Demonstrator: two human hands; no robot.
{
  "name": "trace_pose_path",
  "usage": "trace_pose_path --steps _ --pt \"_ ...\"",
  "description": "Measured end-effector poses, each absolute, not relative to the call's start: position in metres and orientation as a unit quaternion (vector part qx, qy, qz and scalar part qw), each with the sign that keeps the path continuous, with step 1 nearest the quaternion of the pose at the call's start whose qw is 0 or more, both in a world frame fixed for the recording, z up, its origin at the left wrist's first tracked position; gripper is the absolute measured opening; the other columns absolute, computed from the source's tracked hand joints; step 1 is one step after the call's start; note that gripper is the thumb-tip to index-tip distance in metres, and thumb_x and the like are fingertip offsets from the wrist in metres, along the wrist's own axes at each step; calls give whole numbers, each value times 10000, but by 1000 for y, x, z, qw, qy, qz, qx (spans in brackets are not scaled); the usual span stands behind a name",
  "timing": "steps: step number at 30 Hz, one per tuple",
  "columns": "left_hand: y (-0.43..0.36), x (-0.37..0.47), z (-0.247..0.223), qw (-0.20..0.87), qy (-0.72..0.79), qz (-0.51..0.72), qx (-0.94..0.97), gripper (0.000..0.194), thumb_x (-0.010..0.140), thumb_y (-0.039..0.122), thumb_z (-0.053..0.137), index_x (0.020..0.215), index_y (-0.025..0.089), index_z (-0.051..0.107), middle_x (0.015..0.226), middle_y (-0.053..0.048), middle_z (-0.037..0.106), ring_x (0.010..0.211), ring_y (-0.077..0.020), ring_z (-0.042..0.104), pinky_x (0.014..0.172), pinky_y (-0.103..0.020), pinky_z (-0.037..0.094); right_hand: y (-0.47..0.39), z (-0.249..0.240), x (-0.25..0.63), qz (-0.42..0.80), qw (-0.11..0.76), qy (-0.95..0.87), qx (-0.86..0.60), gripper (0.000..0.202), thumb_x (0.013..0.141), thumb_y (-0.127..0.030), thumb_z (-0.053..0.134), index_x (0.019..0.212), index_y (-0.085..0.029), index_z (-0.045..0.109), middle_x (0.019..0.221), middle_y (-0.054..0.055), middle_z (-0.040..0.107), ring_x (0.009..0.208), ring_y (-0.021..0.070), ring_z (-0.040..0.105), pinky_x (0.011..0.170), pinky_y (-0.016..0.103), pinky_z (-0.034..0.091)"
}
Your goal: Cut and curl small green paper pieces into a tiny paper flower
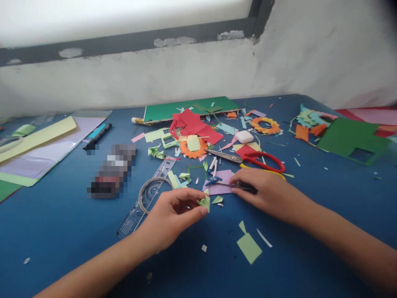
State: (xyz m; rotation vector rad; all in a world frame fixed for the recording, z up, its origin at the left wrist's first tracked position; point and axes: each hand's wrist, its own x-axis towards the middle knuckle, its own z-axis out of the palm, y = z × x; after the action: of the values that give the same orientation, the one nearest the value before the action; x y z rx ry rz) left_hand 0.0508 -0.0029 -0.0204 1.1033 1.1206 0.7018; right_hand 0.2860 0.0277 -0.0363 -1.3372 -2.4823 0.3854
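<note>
Between the thumb and fingertips of my left hand is a small folded light-green paper piece. My right hand is closed on a thin dark-handled tool, whose metal shaft lies over a purple paper. The tool's far end meets a small blue object, too small to make out. Another folded green piece lies on the table between my hands. Open scissors with red and yellow handles rest just beyond my right hand.
A clear ruler and a tape ring lie beside my left hand. Paper scraps, red paper and an orange ring fill the back middle of the blue table. Paper sheets lie left, green card right.
</note>
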Motion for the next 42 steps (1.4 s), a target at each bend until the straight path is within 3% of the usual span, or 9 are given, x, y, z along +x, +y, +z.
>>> trace_pose_path --steps 7,10,12,16,21,26,31,37,42 --pt "-2 51 -22 638 512 307 487 150 690 191 718 829 138 705 716 -16 692 618 -108 618 589 -202 524 27 -35 286 127 140 -871 -454 116 831 -156 529 902 -179 618 888 57 675 812 194 638 695 313 497" --pt "1 47 -18 629 503 320 499 246 707 204 714 944 146 680 728 -10 682 592 -115 632 544 -206 544 27 -35 289 123 144 -868 -458 136 842 -186 523 941 -179 615 933 70 679 853 209 642 730 339 506" --pt "5 41 -13 593 512 343 518 333 719 228 716 1037 162 647 721 1 668 562 -117 630 505 -210 551 27 -36 289 120 150 -867 -460 147 847 -196 517 959 -178 609 949 76 679 867 213 642 741 346 507" --pt "14 26 -5 469 541 422 557 239 748 227 699 979 177 669 641 27 630 586 -111 636 518 -179 559 23 -37 285 130 159 -873 -442 116 863 -189 496 910 -179 602 894 62 671 811 192 639 692 312 505" --pt "17 22 -3 429 549 435 571 211 773 241 667 976 187 683 635 24 635 591 -114 641 517 -181 559 17 -36 277 112 185 -878 -427 135 880 -205 472 908 -185 603 905 60 674 838 194 642 707 308 509" --pt "14 26 -1 454 544 414 571 232 770 221 651 992 157 669 686 2 653 626 -123 646 519 -185 558 24 -34 290 46 205 -860 -465 205 895 -268 438 946 -177 614 940 78 687 881 235 658 718 351 525" --pt "12 26 -4 519 532 406 532 254 775 239 657 1011 171 590 711 8 656 636 -132 648 485 -188 548 35 -36 316 8 84 -822 -563 253 841 -339 508 992 -163 610 962 115 680 779 292 665 579 398 519" --pt "7 32 -8 594 501 375 505 138 745 246 692 838 163 633 703 -6 663 618 -129 645 462 -175 530 29 -29 295 120 34 -847 -517 144 858 -307 530 901 -186 596 870 77 679 740 221 657 602 324 499" --pt "3 36 -9 673 462 367 446 156 731 239 714 858 166 660 685 5 659 578 -110 631 437 -166 526 28 -26 272 144 -11 -866 -479 69 837 -195 522 783 -198 566 680 16 654 569 158 616 468 237 387"
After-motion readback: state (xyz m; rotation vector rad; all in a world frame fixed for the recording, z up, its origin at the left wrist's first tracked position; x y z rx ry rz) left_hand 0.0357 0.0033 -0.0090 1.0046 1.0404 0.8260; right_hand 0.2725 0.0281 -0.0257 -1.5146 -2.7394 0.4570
